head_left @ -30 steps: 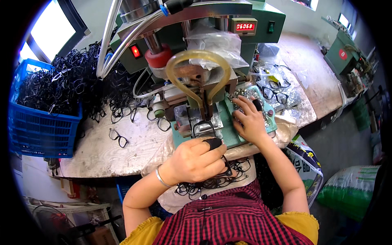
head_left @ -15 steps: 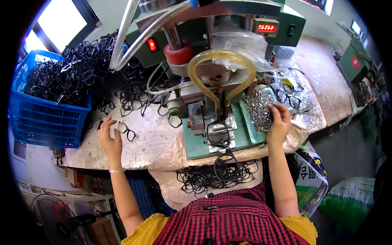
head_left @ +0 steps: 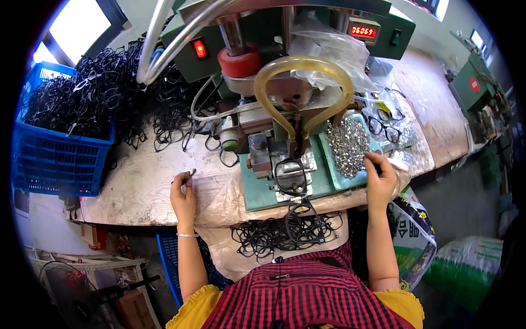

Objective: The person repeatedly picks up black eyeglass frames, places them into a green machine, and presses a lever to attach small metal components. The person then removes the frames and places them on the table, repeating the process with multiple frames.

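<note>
Hovering at metal-parts tray, right hand; left hand above bench.

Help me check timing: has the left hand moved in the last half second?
Yes: the left hand moved right, away from the blue basket toward the green base.

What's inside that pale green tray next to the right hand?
The tray beside the right hand holds a heap of small, shiny silvery pieces. The heap covers most of the tray's bottom, so whatever lies beneath it can't be seen.
</note>
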The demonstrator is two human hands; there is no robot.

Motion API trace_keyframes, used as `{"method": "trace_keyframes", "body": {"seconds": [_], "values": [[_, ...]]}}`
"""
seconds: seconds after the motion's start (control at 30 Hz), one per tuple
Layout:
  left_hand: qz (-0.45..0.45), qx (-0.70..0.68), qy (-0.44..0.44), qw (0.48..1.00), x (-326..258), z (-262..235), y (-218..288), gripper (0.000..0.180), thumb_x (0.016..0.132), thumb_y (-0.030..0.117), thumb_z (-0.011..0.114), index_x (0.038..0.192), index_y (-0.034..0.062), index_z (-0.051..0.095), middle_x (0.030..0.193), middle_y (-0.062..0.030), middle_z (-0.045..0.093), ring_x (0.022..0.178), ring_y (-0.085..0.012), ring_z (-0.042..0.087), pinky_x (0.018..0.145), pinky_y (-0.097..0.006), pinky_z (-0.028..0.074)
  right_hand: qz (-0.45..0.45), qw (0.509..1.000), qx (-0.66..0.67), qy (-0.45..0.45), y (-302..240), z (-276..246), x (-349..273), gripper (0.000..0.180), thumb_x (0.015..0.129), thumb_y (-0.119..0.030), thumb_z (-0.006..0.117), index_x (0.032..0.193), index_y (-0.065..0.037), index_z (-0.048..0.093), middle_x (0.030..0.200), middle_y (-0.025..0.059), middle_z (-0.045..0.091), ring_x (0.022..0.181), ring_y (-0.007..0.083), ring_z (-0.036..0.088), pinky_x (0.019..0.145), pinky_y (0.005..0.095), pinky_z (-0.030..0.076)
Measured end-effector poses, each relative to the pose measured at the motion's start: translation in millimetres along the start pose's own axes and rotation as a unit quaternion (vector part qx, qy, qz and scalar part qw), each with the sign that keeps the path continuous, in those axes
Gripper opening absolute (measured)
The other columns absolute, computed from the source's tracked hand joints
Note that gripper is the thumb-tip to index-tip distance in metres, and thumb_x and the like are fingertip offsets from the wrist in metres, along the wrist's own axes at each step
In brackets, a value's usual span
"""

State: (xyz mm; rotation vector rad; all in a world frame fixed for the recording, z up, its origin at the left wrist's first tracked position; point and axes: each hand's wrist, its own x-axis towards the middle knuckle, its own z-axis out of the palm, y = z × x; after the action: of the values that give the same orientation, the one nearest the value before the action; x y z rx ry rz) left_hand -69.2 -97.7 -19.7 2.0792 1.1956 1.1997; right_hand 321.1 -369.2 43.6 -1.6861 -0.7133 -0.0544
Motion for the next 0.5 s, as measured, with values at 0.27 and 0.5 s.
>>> {"method": "trace_keyframes", "body": {"seconds": [0.27,0.5], "values": [[0.036,-0.228,0.097,0.968,39.0,43.1,87.0,0.020,0.102,0.007,0.055,0.118,-0.0022,0.060,0.103,-0.0070,0.066,0.090,-0.0118,0.064,0.072,-0.026,0.053,-0.093,0.977,0.129,-0.143,-77.7,67.4,14.8,0.013,0.081,-0.001,0.070,0.094,0.000,0.067,0.092,0.0089,0.070,0.090,0.0207,0.066,0.083,0.0326,0.050],[-0.125,-0.320,0.069,0.937,0.2,49.1,86.9,0.018,0.104,0.015,0.054,0.109,-0.0002,0.061,0.095,-0.0096,0.067,0.078,-0.0158,0.067,0.063,-0.027,0.053,0.031,0.942,0.310,-0.126,-89.9,86.7,-1.2,0.035,0.083,0.001,0.069,0.115,0.002,0.055,0.092,0.0067,0.070,0.090,0.0129,0.065,0.086,0.0255,0.048]]}}
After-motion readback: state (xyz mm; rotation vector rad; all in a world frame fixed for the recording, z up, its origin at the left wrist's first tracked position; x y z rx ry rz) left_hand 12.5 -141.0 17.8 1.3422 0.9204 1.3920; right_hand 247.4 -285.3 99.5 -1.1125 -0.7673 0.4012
